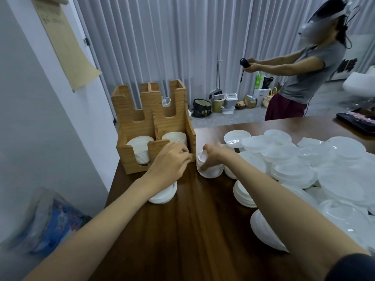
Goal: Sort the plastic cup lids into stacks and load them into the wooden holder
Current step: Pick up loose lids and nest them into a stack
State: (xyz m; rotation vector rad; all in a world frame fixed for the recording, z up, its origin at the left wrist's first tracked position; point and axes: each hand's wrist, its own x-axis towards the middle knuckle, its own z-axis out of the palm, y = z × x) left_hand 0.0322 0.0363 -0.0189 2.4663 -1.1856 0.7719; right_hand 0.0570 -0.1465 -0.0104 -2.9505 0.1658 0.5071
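Observation:
The wooden holder [140,128] stands at the table's far left corner. Its two front slots hold stacks of white lids [140,146]. My left hand [170,162] rests against the holder's front right edge, fingers curled; whether it holds anything I cannot tell. My right hand [215,157] grips a short stack of clear lids [209,169] just right of the holder. A big loose heap of translucent lids [300,165] covers the table's right side. Small white stacks lie under my left wrist [164,194] and under my right forearm [242,194].
The dark wooden table [203,230] runs toward me. A white wall is close on the left, with a blue plastic bag [54,222] on the floor. A second person [304,78] with a headset stands beyond the table at right. A dark tray [357,120] sits far right.

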